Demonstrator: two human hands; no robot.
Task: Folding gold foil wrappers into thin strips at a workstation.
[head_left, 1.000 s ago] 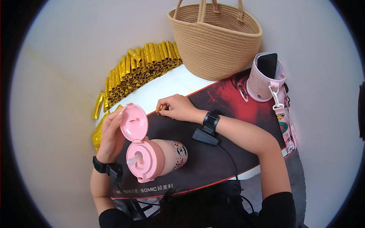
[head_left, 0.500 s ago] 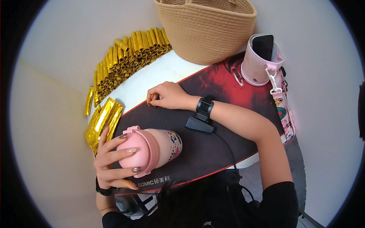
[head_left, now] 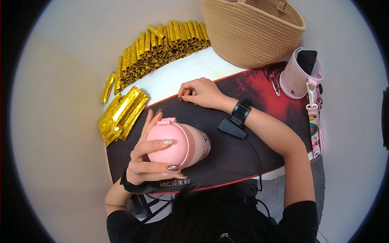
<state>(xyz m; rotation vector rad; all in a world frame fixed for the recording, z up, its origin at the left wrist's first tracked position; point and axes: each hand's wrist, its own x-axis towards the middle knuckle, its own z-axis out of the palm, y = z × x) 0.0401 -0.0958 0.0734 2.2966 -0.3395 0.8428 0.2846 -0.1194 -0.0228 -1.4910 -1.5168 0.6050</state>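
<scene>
Two hands, left hand [head_left: 148, 156] grip around pink bottle [head_left: 176, 143]

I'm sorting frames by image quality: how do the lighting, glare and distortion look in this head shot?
Head view: even, soft light with faint shadows; bright glare on the gold foil rolls; fisheye bending curves the mat edge, with a black rim around the frame. The left hand on the pink bottle and the right hand look sharp.

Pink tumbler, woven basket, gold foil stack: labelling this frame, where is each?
pink tumbler [head_left: 170, 141]: head view, on its shut lid.
woven basket [head_left: 251, 36]: head view, on its side wall.
gold foil stack [head_left: 121, 115]: head view, on the top sheet.
</scene>
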